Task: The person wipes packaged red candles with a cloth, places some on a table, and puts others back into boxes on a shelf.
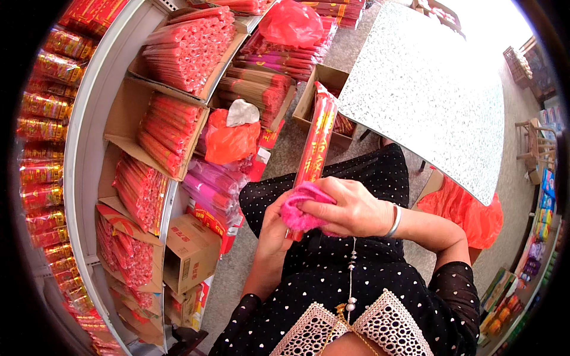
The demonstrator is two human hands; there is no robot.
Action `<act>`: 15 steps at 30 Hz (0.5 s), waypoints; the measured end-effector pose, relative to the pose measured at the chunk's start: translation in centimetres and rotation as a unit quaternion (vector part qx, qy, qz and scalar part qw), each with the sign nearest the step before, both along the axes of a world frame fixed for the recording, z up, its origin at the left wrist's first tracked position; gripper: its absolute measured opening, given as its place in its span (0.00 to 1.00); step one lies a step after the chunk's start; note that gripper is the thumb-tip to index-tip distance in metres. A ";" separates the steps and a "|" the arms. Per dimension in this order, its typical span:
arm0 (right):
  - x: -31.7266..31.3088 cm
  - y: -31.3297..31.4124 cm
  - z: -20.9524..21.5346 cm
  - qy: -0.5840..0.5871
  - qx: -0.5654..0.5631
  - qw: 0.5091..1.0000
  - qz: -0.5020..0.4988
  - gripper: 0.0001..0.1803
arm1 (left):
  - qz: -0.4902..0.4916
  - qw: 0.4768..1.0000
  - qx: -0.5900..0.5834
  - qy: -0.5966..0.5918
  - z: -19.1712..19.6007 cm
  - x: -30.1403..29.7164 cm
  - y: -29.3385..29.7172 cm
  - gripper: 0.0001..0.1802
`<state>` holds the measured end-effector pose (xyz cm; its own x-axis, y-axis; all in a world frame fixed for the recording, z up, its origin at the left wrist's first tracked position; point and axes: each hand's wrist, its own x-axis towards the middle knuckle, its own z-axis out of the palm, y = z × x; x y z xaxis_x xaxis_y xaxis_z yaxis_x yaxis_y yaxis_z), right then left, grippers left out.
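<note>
A long red packet (319, 133) with gold markings, in clear wrap, stands tilted in front of me, its top leaning away to the right. My left hand (274, 228) is closed around its lower end. In my right hand (350, 204) a bright pink fluffy cloth (303, 207) is bunched up, pressed against the packet just above the left hand's grip. The cloth and fingers hide part of the packet's lower portion. A silver bracelet is on my right wrist.
Shelves on the left hold cardboard boxes (122, 127) of red wrapped sticks (190, 50). A speckled white table (421, 101) stands ahead to the right. Below it lies a red plastic bag (469, 213). A closed carton (189, 252) sits beside the lower shelf.
</note>
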<state>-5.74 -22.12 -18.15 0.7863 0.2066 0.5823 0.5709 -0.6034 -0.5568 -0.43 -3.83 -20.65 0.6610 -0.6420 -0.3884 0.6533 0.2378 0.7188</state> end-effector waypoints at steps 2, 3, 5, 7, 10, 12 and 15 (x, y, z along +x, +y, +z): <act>-0.2 -0.5 -0.2 0.009 -0.010 0.999 -0.030 0.25 | -0.056 0.998 0.017 -0.019 0.0 0.2 0.5 0.28; 0.2 -1.4 -0.5 0.018 -0.016 0.998 -0.061 0.26 | -0.075 0.996 0.021 -0.035 -0.3 0.3 0.9 0.29; 1.7 -3.6 -1.0 -0.011 0.011 0.992 -0.126 0.25 | -0.112 0.991 0.030 -0.067 -0.5 0.4 1.3 0.33; 2.5 -5.8 -0.9 0.040 0.034 0.978 -0.202 0.22 | -0.137 0.988 0.016 -0.065 -0.3 0.3 1.6 0.34; 4.1 -8.5 -1.2 0.052 0.052 0.953 -0.293 0.20 | -0.149 0.988 -0.004 -0.039 -0.7 0.0 2.4 0.32; 4.9 -10.1 -1.8 0.055 0.061 0.942 -0.326 0.18 | -0.151 0.987 -0.019 -0.045 -0.6 0.0 2.7 0.32; 4.9 -12.2 -4.3 0.085 0.102 0.934 -0.331 0.18 | -0.169 0.983 -0.054 -0.040 -0.8 0.2 3.5 0.31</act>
<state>-0.81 -34.32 -22.42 0.7875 -0.4591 0.4111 0.0030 -0.6642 -0.7476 -0.28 -0.33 -21.48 0.4275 -0.8653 -0.2618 0.6513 0.0939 0.7530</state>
